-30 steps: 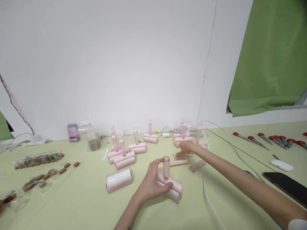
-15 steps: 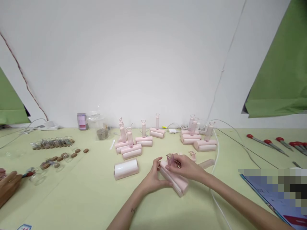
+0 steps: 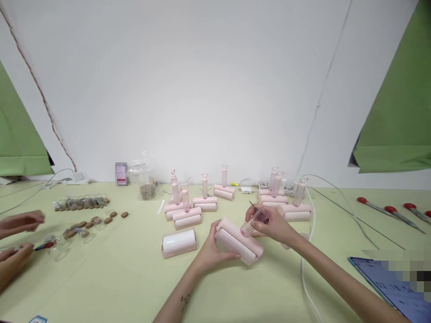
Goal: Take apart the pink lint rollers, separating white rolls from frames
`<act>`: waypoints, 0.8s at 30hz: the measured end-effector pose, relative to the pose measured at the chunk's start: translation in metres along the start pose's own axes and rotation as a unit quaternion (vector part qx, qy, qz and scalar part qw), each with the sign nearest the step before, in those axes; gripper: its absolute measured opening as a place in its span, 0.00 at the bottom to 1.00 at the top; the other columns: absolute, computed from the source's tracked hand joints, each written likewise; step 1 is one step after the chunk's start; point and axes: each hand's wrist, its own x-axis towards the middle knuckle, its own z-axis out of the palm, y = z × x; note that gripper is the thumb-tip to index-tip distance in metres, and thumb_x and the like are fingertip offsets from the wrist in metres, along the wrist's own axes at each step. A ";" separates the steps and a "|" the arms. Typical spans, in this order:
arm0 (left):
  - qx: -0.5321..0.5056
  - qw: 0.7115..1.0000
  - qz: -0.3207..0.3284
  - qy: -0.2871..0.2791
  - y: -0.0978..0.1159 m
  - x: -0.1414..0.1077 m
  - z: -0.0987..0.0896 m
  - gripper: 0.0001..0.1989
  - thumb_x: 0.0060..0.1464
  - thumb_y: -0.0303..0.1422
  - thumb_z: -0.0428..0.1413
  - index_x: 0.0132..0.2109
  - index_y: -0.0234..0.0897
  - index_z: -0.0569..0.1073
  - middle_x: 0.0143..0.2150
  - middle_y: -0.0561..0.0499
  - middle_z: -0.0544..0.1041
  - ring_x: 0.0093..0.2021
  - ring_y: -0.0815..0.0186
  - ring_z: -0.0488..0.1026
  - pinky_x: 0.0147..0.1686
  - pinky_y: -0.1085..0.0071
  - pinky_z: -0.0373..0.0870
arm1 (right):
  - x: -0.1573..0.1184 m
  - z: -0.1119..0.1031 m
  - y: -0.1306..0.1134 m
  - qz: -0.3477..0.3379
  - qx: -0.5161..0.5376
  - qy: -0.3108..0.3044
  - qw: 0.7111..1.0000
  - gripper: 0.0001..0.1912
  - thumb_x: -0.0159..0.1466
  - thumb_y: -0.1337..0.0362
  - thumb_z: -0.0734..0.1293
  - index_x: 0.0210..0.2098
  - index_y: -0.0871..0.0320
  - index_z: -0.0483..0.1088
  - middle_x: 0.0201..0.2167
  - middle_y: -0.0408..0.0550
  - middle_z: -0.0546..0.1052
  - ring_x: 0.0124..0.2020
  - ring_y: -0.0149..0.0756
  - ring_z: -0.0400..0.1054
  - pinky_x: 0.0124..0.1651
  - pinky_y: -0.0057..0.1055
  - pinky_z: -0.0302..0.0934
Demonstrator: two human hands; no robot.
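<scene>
My left hand (image 3: 212,251) grips one end of a pink lint roller (image 3: 237,242), thumb along its near side, and tilts it above the table. My right hand (image 3: 269,224) holds the roller's clear pink handle (image 3: 248,228), which joins the far side of the body. A thin dark item (image 3: 253,204) sticks up from the right fingers; what it is I cannot make out. Left of my hands lies a roller with a white sheet (image 3: 179,243) and no handle. Several pink rollers with upright handles (image 3: 187,217) stand beyond my hands.
On the left, another person's hands (image 3: 15,255) are near small glass jars (image 3: 81,202) and corks (image 3: 108,220). A white cable (image 3: 303,273) runs along the right, beside red-ended tools (image 3: 390,209) and a phone-like screen (image 3: 387,282). A plastic bag (image 3: 143,179) stands by the wall.
The roller in my hands is lifted and turned, and its handle now leans to the right with my right hand. The other person's second hand has come into view.
</scene>
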 end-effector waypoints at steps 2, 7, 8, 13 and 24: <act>-0.006 1.000 0.002 -0.009 -0.002 -0.001 -0.002 0.35 0.39 0.36 0.62 0.53 0.38 0.55 0.50 0.45 0.65 0.50 0.58 0.62 0.48 0.66 0.59 | -0.001 0.003 -0.001 0.004 -0.001 -0.016 1.000 0.05 0.46 0.69 0.59 0.23 0.59 0.66 0.15 0.38 0.62 0.19 0.28 0.55 0.21 0.24 0.49; 0.053 0.997 -0.035 -0.035 -0.008 -0.004 -0.004 0.29 0.40 0.34 0.61 0.50 0.38 0.61 0.46 0.47 0.67 0.47 0.59 0.64 0.47 0.67 0.60 | -0.002 0.013 -0.003 0.002 -0.044 -0.036 0.998 0.05 0.50 0.63 0.63 0.21 0.58 0.67 0.15 0.38 0.64 0.20 0.29 0.56 0.22 0.24 0.48; 0.078 0.996 -0.033 -0.028 -0.010 -0.004 -0.003 0.28 0.40 0.34 0.61 0.50 0.39 0.62 0.47 0.47 0.66 0.48 0.59 0.64 0.48 0.66 0.59 | -0.003 0.015 -0.003 -0.001 -0.074 -0.029 0.997 0.08 0.51 0.60 0.63 0.21 0.58 0.67 0.15 0.39 0.64 0.20 0.29 0.56 0.22 0.24 0.47; 0.129 0.991 -0.022 0.031 -0.015 0.003 0.001 0.27 0.41 0.35 0.61 0.48 0.37 0.60 0.46 0.46 0.64 0.49 0.59 0.62 0.50 0.66 0.57 | -0.005 0.021 0.000 -0.034 -0.172 0.037 0.984 0.08 0.54 0.60 0.61 0.22 0.57 0.66 0.16 0.39 0.66 0.20 0.30 0.58 0.23 0.25 0.48; 0.140 0.987 -0.071 0.045 -0.028 0.009 0.006 0.24 0.43 0.35 0.58 0.48 0.35 0.61 0.44 0.45 0.65 0.48 0.58 0.61 0.51 0.64 0.56 | 0.021 -0.015 -0.007 -0.036 -0.094 0.099 0.990 0.11 0.54 0.58 0.59 0.20 0.57 0.62 0.15 0.40 0.62 0.18 0.29 0.55 0.21 0.25 0.48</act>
